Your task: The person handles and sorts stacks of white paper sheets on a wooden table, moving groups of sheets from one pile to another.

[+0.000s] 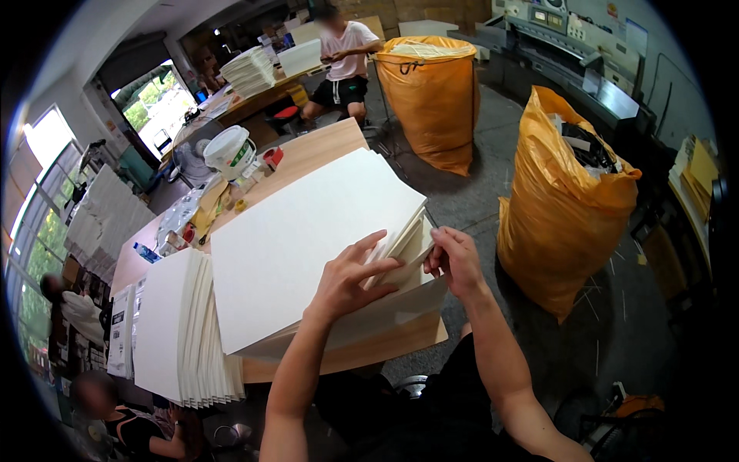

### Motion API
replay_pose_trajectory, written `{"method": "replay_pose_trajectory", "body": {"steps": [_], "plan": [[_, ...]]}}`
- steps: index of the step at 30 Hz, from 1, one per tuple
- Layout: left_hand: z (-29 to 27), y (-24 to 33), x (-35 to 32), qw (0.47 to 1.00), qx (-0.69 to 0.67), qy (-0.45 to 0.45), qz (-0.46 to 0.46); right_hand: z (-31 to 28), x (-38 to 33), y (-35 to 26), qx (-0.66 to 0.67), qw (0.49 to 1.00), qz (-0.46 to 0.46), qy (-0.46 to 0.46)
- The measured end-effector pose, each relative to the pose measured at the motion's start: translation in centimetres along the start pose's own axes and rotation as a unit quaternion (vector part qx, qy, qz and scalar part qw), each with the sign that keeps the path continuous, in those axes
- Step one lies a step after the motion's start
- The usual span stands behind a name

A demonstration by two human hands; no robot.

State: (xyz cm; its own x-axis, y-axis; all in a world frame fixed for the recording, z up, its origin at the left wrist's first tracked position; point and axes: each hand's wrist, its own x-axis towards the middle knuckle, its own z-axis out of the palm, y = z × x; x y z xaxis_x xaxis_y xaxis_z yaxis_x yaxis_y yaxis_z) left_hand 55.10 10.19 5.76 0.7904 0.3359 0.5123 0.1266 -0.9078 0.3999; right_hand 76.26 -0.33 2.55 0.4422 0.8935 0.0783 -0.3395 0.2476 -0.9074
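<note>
The white stack (308, 231) lies under the spread left hand (346, 279); the right hand (456, 262) pinches its edge. An orange sack (562, 212) stands right of both hands, a fanned stack (165, 323) left, a white bucket (226, 148) farther ahead.

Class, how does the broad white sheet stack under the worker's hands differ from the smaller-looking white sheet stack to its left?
The broad stack shows a larger top face than the left-side stack. The left hand and right hand touch the broad stack; neither touches the left-side stack. Both stacks have plain white top faces.
</note>
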Motion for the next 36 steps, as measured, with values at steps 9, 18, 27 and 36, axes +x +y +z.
{"method": "replay_pose_trajectory", "body": {"steps": [9, 18, 27, 36], "plan": [[0.1, 0.2, -0.2, 0.999, 0.031, -0.020, 0.036, 0.7, -4.4, 2.5, -0.582, 0.739, -0.319, -0.116], [0.2, 1.1, -2.4, 0.947, 0.305, -0.075, 0.062, 2.0, -4.0, 0.5, -0.526, 0.799, -0.131, -0.260], [-8.0, -1.4, -21.5, 0.784, 0.505, 0.224, -0.282, 2.0, -4.4, 2.2, -0.561, 0.788, -0.172, -0.188], [-9.1, 5.2, -23.3, 0.793, 0.491, 0.279, -0.228, 0.5, -4.1, 6.6, -0.665, 0.662, -0.325, -0.118]]}}
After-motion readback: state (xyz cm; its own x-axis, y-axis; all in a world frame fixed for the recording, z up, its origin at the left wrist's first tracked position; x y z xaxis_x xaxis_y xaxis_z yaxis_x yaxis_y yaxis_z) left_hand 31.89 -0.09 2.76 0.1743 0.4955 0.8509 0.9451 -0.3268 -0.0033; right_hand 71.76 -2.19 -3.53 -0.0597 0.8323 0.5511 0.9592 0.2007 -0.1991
